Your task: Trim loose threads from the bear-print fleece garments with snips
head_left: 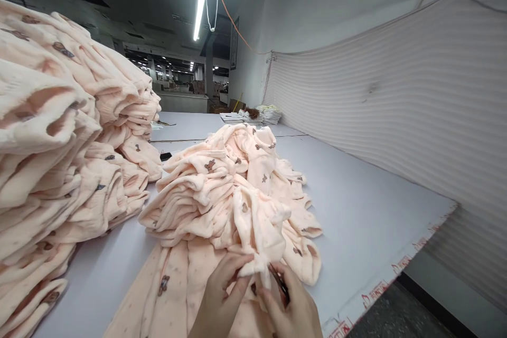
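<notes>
Fluffy pale pink garments (pixel 222 185) with small brown bear prints lie heaped on the table in front of me. My left hand (pixel 225 290) pinches a gathered edge of one garment (pixel 257 222) between thumb and fingers. Just to its right, my right hand (pixel 289 301) is closed around a slim dark tool (pixel 279 282) that looks like thread snips, its tip close to the pinched fabric. The fingers hide most of the tool. Beneath both hands, a flatter pink piece (pixel 174 285) spreads toward the near edge.
A tall stack of the same pink garments (pixel 79 142) rises on the left. Papers (pixel 253 115) lie at the back of the white table (pixel 356 206). A small black object (pixel 165 156) sits between the piles. Striped sheeting (pixel 380 84) hangs along the right wall.
</notes>
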The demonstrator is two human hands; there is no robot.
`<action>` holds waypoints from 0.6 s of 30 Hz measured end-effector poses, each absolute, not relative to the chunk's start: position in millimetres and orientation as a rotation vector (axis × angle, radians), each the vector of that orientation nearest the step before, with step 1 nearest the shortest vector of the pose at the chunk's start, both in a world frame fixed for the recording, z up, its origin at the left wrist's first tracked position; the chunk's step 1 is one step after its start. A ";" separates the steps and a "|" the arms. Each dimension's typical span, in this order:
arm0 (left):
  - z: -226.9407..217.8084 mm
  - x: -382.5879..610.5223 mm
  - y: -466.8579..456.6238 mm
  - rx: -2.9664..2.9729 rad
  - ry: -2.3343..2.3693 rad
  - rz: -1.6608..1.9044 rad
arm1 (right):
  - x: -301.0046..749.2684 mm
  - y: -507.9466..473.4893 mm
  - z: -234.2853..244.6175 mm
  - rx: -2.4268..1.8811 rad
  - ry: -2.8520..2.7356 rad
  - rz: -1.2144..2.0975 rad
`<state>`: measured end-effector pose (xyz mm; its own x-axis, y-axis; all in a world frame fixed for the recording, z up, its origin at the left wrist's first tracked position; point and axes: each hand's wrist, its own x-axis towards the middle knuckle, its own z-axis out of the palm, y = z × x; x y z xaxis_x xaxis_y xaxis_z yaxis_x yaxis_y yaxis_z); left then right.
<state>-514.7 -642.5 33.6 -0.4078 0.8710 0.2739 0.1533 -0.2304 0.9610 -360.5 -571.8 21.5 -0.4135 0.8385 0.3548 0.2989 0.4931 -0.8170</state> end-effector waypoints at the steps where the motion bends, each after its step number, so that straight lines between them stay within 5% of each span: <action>1: 35.1 -515.8 -642.6 1.204 1.418 1.660 | -365.1 -565.3 28.4 -0.913 -1.962 0.878; 11: 45.2 -520.5 -637.2 0.559 0.738 1.601 | -365.2 -539.9 59.6 -0.826 -2.204 0.621; 18: 51.9 -512.4 -633.8 0.507 0.641 1.616 | -359.1 -556.5 54.6 -0.534 -2.251 0.104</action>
